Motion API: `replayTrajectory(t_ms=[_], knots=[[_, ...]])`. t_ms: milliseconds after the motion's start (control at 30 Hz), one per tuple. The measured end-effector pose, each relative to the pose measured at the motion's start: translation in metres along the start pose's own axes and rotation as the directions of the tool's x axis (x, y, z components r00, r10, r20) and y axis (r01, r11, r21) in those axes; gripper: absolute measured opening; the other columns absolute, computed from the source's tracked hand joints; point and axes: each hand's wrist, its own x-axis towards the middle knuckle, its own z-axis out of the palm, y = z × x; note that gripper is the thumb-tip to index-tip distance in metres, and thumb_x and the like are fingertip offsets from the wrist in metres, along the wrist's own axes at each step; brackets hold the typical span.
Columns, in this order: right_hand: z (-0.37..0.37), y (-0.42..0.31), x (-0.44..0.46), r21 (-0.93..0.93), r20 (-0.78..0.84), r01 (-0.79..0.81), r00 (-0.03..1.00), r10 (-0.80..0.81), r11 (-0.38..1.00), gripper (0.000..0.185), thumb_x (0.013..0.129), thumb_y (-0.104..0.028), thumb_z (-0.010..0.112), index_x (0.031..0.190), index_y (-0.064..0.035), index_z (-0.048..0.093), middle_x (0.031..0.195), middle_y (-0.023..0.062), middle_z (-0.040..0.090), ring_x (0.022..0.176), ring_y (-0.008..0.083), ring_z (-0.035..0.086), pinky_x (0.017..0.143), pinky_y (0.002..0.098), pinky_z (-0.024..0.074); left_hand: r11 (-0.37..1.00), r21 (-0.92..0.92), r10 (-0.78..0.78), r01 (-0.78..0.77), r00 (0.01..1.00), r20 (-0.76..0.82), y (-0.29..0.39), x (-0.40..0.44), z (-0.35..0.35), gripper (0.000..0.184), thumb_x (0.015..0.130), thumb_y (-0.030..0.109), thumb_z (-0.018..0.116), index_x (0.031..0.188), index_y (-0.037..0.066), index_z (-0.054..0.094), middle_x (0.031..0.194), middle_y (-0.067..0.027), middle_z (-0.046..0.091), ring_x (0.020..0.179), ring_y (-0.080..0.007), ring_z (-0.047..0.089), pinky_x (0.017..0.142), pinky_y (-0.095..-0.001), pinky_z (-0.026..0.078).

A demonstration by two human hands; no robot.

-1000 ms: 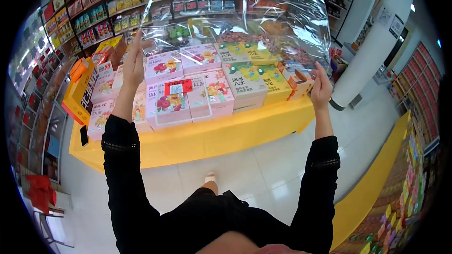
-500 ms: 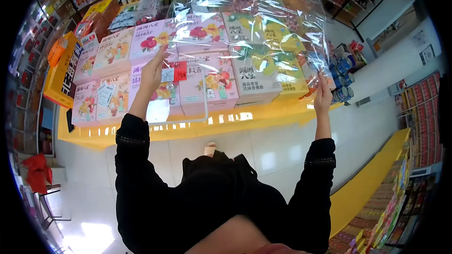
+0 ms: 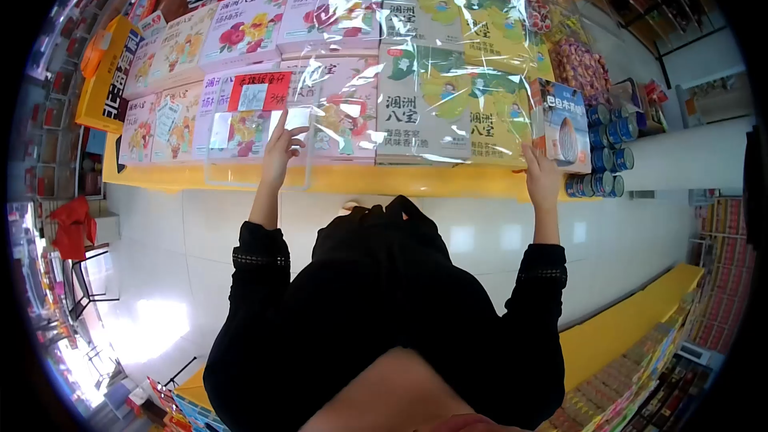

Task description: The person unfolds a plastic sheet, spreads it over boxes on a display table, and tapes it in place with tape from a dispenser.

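A clear plastic sheet (image 3: 440, 72) lies over rows of boxed snacks on the display table. My left hand (image 3: 280, 150) is at the front of the pink boxes, fingers apart and index stretched out, touching the sheet or the clear sign holder (image 3: 224, 174) there. Just above that hand is a red price card (image 3: 276, 90). On the right, my right hand (image 3: 542, 176) pinches what looks like the sheet's edge, by a yellow-green box (image 3: 498, 124). A blue-and-white box with an almond picture (image 3: 566, 132) stands right beside it.
The yellow table edge (image 3: 416, 180) runs in front of me. Blue cans (image 3: 612, 160) are stacked at its right end, with bagged sweets (image 3: 580, 68) behind. A yellow box (image 3: 110, 80) stands at the left. Goods shelves (image 3: 720, 248) line the right side.
Both hands have come down toward the table's front edge, the left also slightly rightward. The plastic sheet has come down flatter over the boxes. My view has shifted closer to the table.
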Motion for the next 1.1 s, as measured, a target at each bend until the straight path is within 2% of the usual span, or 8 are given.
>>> replayTrajectory(t_ms=[233, 367, 500, 600, 667, 800, 1033, 1100], knots=[[0.033, 0.029, -0.044, 0.163, 0.075, 0.006, 0.997, -0.019, 0.987, 0.048, 0.071, 0.000, 0.051, 0.117, -0.0107, 0.047, 0.096, 0.0054, 0.058, 0.081, 0.0195, 0.055, 0.066, 0.0320, 0.0418, 0.998, -0.032, -0.060, 0.057, 0.993, -0.104, -0.044, -0.042, 0.017, 0.036, 0.081, 0.004, 0.051, 0.116, 0.003, 0.048, 0.085, -0.0012, 0.057, 0.056, -0.0039, 0.042, 0.052, -0.0156, 0.035], [0.037, 0.032, -0.067, 0.270, 0.404, -0.172, 0.913, 0.051, 0.947, 0.047, 0.075, -0.005, 0.053, 0.121, -0.0078, 0.043, 0.106, 0.0111, 0.054, 0.086, 0.0234, 0.054, 0.068, 0.0322, 0.0416, 0.989, 0.034, -0.142, 0.147, 0.983, -0.115, -0.049, -0.064, 0.031, 0.041, 0.080, 0.006, 0.053, 0.120, 0.001, 0.044, 0.092, -0.0037, 0.057, 0.062, -0.0053, 0.046, 0.056, -0.0167, 0.038], [0.025, 0.041, -0.066, 0.408, 0.330, -0.106, 0.943, -0.038, 0.907, 0.048, 0.078, -0.009, 0.052, 0.124, -0.0052, 0.039, 0.118, 0.0166, 0.046, 0.095, 0.0266, 0.051, 0.074, 0.0315, 0.0413, 0.975, 0.140, -0.162, 0.172, 0.984, -0.080, -0.029, -0.062, 0.024, 0.050, 0.079, 0.008, 0.055, 0.125, 0.001, 0.036, 0.102, -0.0077, 0.054, 0.074, -0.0094, 0.050, 0.065, -0.0210, 0.041], [0.035, 0.062, -0.055, 0.565, 0.451, -0.528, 0.841, 0.298, 0.635, 0.047, 0.082, -0.014, 0.050, 0.126, -0.0025, 0.035, 0.126, 0.0171, 0.038, 0.106, 0.0258, 0.047, 0.082, 0.0317, 0.0389, 0.842, 0.530, -0.005, 0.097, 0.985, -0.173, -0.010, -0.036, 0.014, 0.051, 0.080, 0.014, 0.056, 0.125, 0.001, 0.036, 0.105, -0.0117, 0.054, 0.084, -0.0134, 0.054, 0.071, -0.0231, 0.042], [0.050, 0.061, -0.029, 0.724, 0.613, -0.689, 0.663, 0.430, 0.028, 0.047, 0.085, -0.020, 0.046, 0.126, -0.0003, 0.034, 0.128, 0.0149, 0.036, 0.113, 0.0230, 0.041, 0.090, 0.0307, 0.0335, 0.771, 0.632, 0.084, 0.080, 0.971, -0.225, 0.008, -0.007, 0.020, 0.050, 0.080, 0.019, 0.056, 0.123, 0.000, 0.038, 0.105, -0.0144, 0.054, 0.088, -0.0160, 0.055, 0.075, -0.0243, 0.042], [0.085, 0.051, 0.008, 0.770, 0.508, -0.623, 0.732, 0.454, 0.142, 0.049, 0.087, -0.027, 0.044, 0.125, 0.0023, 0.033, 0.128, 0.0140, 0.036, 0.115, 0.0217, 0.038, 0.094, 0.0294, 0.0291, 0.786, 0.617, 0.196, -0.043, 0.964, -0.183, -0.009, 0.062, 0.044, 0.056, 0.077, 0.029, 0.060, 0.120, -0.001, 0.040, 0.109, -0.0195, 0.051, 0.097, -0.0238, 0.052, 0.080, -0.0303, 0.042], [0.162, 0.078, 0.033, 0.726, 0.678, -0.620, 0.573, 0.461, -0.297, 0.049, 0.089, -0.033, 0.038, 0.124, 0.0007, 0.036, 0.123, 0.0121, 0.041, 0.114, 0.0208, 0.037, 0.093, 0.0299, 0.0295, 0.700, 0.714, 0.156, 0.031, 0.968, -0.195, -0.030, 0.103, 0.049, 0.060, 0.077, 0.033, 0.058, 0.120, -0.003, 0.039, 0.108, -0.0186, 0.052, 0.097, -0.0221, 0.051, 0.077, -0.0289, 0.042], [0.150, 0.078, 0.041, 0.632, 0.773, -0.617, 0.457, 0.439, -0.469, 0.048, 0.089, -0.033, 0.038, 0.123, 0.0004, 0.037, 0.122, 0.0124, 0.042, 0.115, 0.0221, 0.037, 0.093, 0.0312, 0.0300, 0.943, 0.321, -0.017, 0.086, 0.977, -0.211, -0.023, 0.103, 0.046, 0.058, 0.076, 0.033, 0.058, 0.119, -0.003, 0.042, 0.104, -0.0125, 0.054, 0.090, -0.0155, 0.052, 0.071, -0.0264, 0.042]])
